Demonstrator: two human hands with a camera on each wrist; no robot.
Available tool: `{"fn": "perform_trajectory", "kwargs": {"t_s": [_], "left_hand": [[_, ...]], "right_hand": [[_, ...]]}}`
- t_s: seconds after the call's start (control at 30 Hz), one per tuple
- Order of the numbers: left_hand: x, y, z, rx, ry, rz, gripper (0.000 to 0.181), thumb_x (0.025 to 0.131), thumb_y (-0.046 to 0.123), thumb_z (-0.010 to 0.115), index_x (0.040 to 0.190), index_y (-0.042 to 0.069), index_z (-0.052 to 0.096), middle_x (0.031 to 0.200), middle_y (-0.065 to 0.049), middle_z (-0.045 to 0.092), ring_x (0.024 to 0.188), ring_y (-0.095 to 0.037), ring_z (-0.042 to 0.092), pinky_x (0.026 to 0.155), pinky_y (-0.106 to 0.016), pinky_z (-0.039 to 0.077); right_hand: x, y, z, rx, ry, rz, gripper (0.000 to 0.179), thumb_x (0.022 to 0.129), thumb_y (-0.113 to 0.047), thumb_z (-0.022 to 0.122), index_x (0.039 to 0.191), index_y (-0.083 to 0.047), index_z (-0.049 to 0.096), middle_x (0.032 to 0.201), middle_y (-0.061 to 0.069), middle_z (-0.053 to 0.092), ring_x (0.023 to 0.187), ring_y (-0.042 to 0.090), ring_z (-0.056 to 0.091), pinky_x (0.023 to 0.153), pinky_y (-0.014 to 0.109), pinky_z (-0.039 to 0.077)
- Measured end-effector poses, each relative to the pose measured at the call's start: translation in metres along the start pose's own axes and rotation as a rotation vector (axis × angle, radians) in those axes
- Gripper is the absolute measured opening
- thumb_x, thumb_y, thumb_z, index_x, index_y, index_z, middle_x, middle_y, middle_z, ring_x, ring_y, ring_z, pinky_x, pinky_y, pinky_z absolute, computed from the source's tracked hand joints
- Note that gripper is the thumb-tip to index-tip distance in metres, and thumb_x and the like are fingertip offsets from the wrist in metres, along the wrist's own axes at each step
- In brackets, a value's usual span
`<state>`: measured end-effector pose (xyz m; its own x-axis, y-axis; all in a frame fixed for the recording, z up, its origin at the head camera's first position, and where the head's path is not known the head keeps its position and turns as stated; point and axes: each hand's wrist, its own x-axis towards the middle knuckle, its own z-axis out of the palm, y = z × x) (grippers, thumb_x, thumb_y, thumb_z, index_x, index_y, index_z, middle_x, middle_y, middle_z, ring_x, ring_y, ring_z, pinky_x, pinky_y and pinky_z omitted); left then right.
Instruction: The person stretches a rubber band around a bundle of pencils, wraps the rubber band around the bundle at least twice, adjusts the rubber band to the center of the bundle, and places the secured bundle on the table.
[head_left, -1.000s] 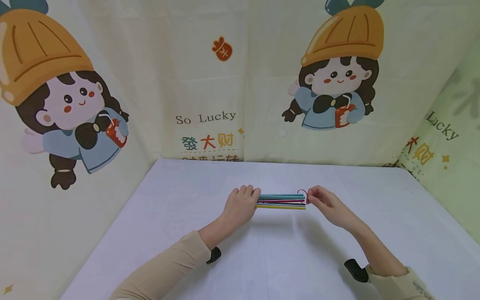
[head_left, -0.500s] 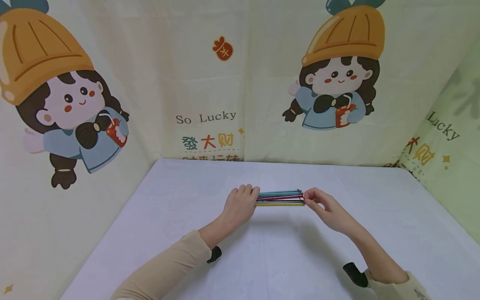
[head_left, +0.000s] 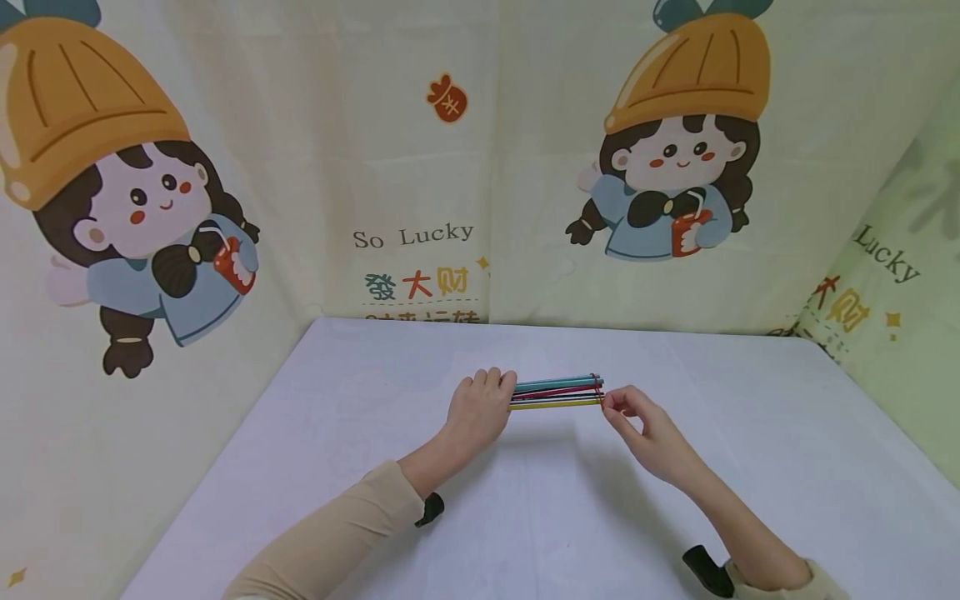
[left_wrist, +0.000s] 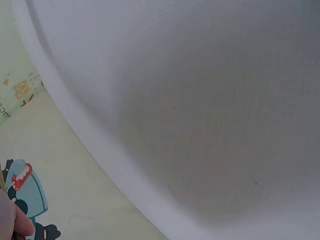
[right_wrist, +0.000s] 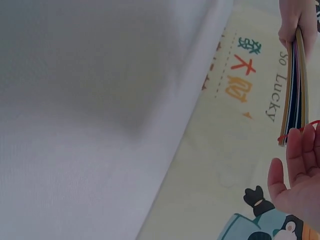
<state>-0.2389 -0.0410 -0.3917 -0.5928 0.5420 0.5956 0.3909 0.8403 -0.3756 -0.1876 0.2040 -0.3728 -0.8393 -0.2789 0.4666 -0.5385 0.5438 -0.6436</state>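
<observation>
My left hand grips one end of a bundle of slim pencils in teal, red, black, white and yellow, held above the white table. The bundle's other end points right. Across that free end runs a thin red rubber band. My right hand has its fingertips at the band, by the lower corner of the end, and pinches it there. In the right wrist view the red rubber band crosses the pencils right at the fingertips, and the thumb stands apart. The left wrist view catches only part of the left hand.
The white-covered table stretches under both hands, with their shadows on it. Behind it hangs a cream curtain printed with cartoon figures and lettering. Black wrist straps show near the sleeves.
The red rubber band went from a loose loop beyond the pencil ends to lying across them. My right hand moved left, then slightly down. The bundle's free end tilted up a little.
</observation>
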Motion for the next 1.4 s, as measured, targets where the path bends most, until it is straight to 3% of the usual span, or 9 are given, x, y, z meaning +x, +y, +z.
{"fn": "perform_trajectory", "kwargs": {"t_s": [0.13, 0.23, 0.4, 0.73, 1.1, 1.4], "left_hand": [[0.0, 0.001, -0.001, -0.001, -0.032, -0.003, 0.022, 0.082, 0.027, 0.065, 0.093, 0.012, 0.053, 0.076, -0.002, 0.057, 0.062, -0.014, 0.052, 0.049, -0.021, 0.038], [0.0, 0.001, -0.001, 0.001, -0.021, -0.003, 0.023, 0.081, 0.026, 0.066, 0.092, 0.011, 0.053, 0.076, -0.002, 0.056, 0.062, -0.014, 0.052, 0.048, -0.021, 0.038], [0.0, 0.002, -0.002, -0.009, -0.014, -0.001, 0.023, 0.081, 0.025, 0.067, 0.092, 0.011, 0.053, 0.075, -0.003, 0.056, 0.061, -0.014, 0.052, 0.048, -0.022, 0.038], [-0.001, 0.004, -0.002, 0.017, -0.005, 0.034, 0.02, 0.081, 0.023, 0.066, 0.089, 0.011, 0.052, 0.073, -0.003, 0.055, 0.061, -0.014, 0.053, 0.048, -0.021, 0.039], [-0.003, 0.007, -0.003, 0.041, 0.035, 0.059, 0.016, 0.085, 0.023, 0.062, 0.087, 0.012, 0.051, 0.072, -0.003, 0.054, 0.059, -0.014, 0.052, 0.048, -0.021, 0.039], [-0.002, 0.008, -0.002, 0.011, 0.028, 0.023, 0.02, 0.081, 0.022, 0.066, 0.086, 0.011, 0.051, 0.071, -0.004, 0.055, 0.059, -0.014, 0.054, 0.046, -0.021, 0.039]], "right_hand": [[-0.003, -0.002, 0.01, -0.094, 0.111, -0.057, 0.015, 0.082, 0.007, 0.06, 0.091, -0.004, 0.056, 0.085, -0.005, 0.054, 0.079, 0.007, 0.049, 0.072, 0.017, 0.041], [-0.003, -0.004, 0.017, -0.126, 0.176, -0.12, 0.018, 0.078, 0.011, 0.061, 0.088, -0.003, 0.057, 0.082, -0.004, 0.053, 0.076, 0.008, 0.049, 0.071, 0.014, 0.039], [-0.003, -0.009, 0.025, -0.154, 0.223, -0.197, 0.021, 0.075, 0.014, 0.06, 0.087, -0.002, 0.056, 0.083, -0.002, 0.052, 0.08, 0.011, 0.047, 0.074, 0.016, 0.036], [-0.004, -0.016, 0.033, -0.163, 0.281, -0.186, 0.02, 0.075, 0.015, 0.06, 0.086, -0.002, 0.055, 0.085, 0.004, 0.054, 0.081, 0.016, 0.046, 0.074, 0.018, 0.035], [-0.002, -0.019, 0.035, -0.165, 0.291, -0.25, 0.022, 0.073, 0.015, 0.062, 0.086, -0.001, 0.054, 0.084, 0.002, 0.057, 0.082, 0.016, 0.046, 0.077, 0.02, 0.033], [-0.004, -0.018, 0.037, -0.073, 0.17, -0.383, 0.023, 0.077, 0.014, 0.059, 0.093, -0.001, 0.053, 0.088, 0.001, 0.055, 0.086, 0.015, 0.049, 0.082, 0.017, 0.036]]}}
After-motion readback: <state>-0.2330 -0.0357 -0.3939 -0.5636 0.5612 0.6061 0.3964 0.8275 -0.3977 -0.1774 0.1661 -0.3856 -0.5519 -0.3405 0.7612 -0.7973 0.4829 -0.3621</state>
